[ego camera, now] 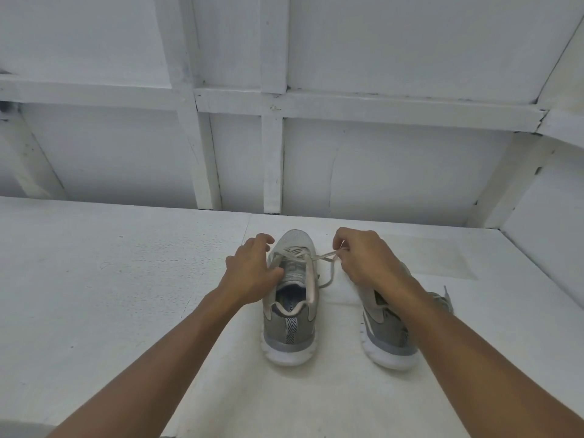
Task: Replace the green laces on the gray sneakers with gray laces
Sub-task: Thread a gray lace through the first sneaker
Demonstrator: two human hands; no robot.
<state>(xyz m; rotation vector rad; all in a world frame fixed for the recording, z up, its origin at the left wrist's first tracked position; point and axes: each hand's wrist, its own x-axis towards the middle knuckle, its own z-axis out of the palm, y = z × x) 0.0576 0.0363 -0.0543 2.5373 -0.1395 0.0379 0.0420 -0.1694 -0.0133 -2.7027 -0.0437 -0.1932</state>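
Note:
Two gray sneakers stand heel-toward-me on the white surface. The left sneaker (pixel 290 311) has a gray lace (pixel 325 257) threaded across its upper eyelets. My left hand (pixel 252 267) grips the sneaker's left side by the tongue, thumb inside the opening. My right hand (pixel 363 257) pinches the lace end and holds it pulled out to the right, a loose loop hanging beneath. My right forearm covers most of the right sneaker (pixel 385 336); a lace end (pixel 447 298) sticks out past its far side. No green lace shows.
The white painted tabletop (pixel 126 279) stretches wide to the left. A white framed wall (pixel 271 153) rises right behind the sneakers, and a side wall (pixel 543 232) closes the right.

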